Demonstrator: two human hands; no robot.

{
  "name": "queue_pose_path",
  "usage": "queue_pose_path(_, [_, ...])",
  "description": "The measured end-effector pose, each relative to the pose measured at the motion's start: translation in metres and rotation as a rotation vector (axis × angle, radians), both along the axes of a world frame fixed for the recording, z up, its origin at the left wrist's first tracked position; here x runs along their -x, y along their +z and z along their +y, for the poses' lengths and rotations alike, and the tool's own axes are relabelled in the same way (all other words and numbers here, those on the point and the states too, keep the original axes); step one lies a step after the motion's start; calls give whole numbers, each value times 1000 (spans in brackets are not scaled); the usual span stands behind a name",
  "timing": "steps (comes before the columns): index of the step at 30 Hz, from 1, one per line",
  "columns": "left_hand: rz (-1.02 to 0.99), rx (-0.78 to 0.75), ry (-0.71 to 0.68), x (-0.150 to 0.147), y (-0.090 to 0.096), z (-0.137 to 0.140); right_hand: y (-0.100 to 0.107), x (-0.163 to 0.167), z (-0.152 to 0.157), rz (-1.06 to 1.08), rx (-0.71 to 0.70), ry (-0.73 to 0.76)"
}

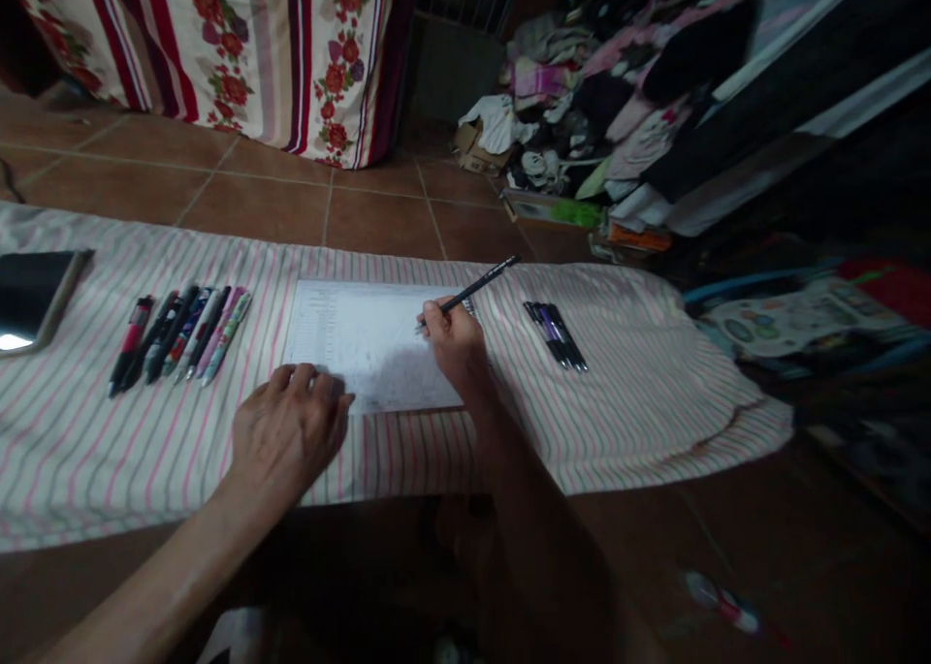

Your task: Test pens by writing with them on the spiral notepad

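A spiral notebook lies open at a page with a column of small writing down its left side. My right hand rests on the notebook's right part, fingers pinched around a slim black pen whose tip points down at the paper. Across the notebook's lower left corner lies my left hand, palm down with the fingers flat and nothing in them. To the left, several pens in mixed colours lie side by side. A smaller group of dark pens sits to the right of the notebook.
A striped cloth covers the low table. At its left edge is a phone. Beyond are a tiled floor, a floral curtain and a heap of clothes. A bottle-like object lies on the floor at lower right.
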State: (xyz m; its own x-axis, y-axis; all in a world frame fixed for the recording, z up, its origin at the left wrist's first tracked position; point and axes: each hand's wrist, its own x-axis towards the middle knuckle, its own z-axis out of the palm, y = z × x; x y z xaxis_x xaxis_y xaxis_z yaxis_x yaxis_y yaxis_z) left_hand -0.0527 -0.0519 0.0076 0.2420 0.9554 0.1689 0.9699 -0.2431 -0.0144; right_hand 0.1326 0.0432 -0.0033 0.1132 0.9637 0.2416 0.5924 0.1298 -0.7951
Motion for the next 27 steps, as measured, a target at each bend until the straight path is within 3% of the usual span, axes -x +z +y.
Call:
queue_pose_path(7, [-50, -41, -70, -24, 2, -1, 8, -72, -9, -272, -86, -188])
queue_pose_path(14, [-100, -134, -147, -41, -7, 7, 4, -146, -24, -465, 39, -395])
queue_pose_path(27, [-74, -114, -217, -58, -13, 8, -12, -203, -42, -590, 197, -488])
